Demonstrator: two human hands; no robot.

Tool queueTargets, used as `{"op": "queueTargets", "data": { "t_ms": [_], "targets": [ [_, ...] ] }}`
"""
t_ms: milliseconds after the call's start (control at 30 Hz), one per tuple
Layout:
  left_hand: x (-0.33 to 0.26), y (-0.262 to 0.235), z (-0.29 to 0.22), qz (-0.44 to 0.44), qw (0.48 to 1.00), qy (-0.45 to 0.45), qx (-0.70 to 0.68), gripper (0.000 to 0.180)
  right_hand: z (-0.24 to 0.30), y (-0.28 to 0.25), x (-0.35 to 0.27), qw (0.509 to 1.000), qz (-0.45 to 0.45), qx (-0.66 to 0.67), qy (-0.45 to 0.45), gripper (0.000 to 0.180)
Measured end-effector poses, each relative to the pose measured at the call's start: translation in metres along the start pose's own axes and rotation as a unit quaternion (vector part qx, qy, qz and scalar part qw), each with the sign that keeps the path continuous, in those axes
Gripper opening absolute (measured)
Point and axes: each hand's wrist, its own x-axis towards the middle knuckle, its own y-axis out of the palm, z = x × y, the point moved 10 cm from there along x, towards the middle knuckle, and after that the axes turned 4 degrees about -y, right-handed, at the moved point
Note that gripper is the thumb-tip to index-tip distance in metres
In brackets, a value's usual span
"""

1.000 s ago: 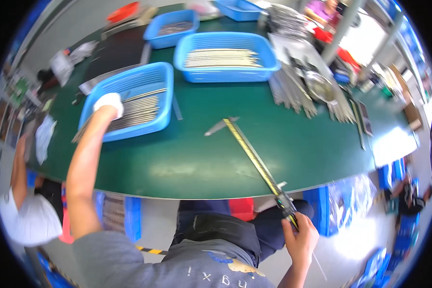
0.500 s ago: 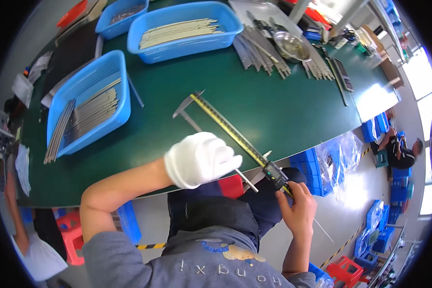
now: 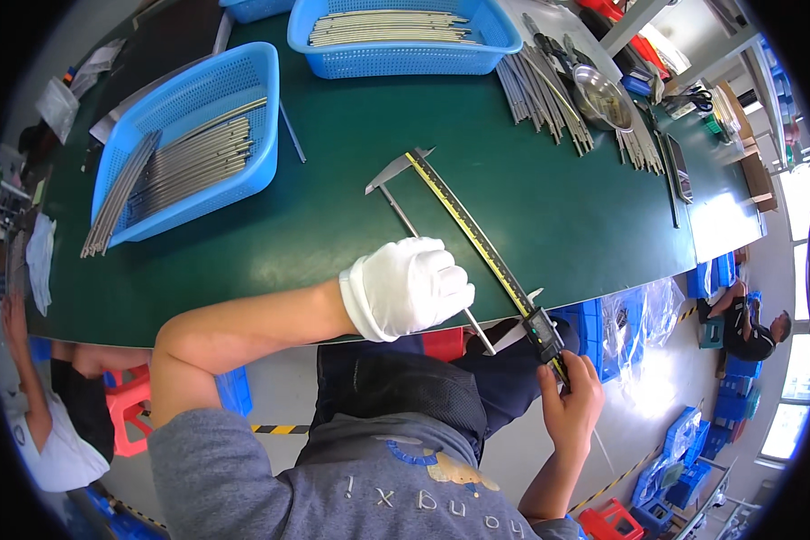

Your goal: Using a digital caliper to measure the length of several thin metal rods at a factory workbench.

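Note:
My left hand [image 3: 409,288], in a white glove, is closed around a thin metal rod [image 3: 399,212] that sticks out on both sides of the fist. The rod's far end lies at the fixed jaw of a long digital caliper [image 3: 468,225]; its near end is close to the sliding jaw, and I cannot tell whether they touch. My bare right hand [image 3: 571,409] pinches the caliper's near end, below its black display unit [image 3: 543,331]. The caliper slants across the table's front edge, roughly alongside the rod.
On the green table [image 3: 333,198] a blue basket [image 3: 270,135] holds several metal rods. Another blue basket [image 3: 405,63] stands farther back with more rods. Loose rods [image 3: 542,99], a metal bowl [image 3: 603,97] and a phone-like dark slab [image 3: 681,171] lie at right. Other people [image 3: 754,328] are nearby.
The whole view has shifted, so the table and baskets sit higher in it. Both hands still hold the rod and caliper, which keep nearly the same arrangement to each other.

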Motion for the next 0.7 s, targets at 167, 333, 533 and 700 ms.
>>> {"op": "queueTargets", "data": {
  "t_ms": [167,333,533,700],
  "targets": [
    [0.003,-0.0015,-0.001,0.001,1.0,-0.002,0.007,0.027,-0.0025,0.002,0.0,1.0,0.012,0.013,-0.004,0.028],
    [0.0036,-0.0024,-0.0002,0.002,1.0,-0.014,0.01,0.025,-0.0022,0.0005,-0.0005,1.0,0.004,0.01,0.006,0.027],
    [0.0014,0.0044,0.0026,0.037,0.999,-0.025,-0.001,0.025,-0.0019,0.0,-0.0013,1.0,0.002,0.005,0.013,0.026],
    [-0.0017,0.005,0.0086,0.051,0.997,-0.049,-0.043,0.024,-0.0042,0.0011,-0.003,1.0,-0.006,0.012,0.015,0.027]
  ]
}}
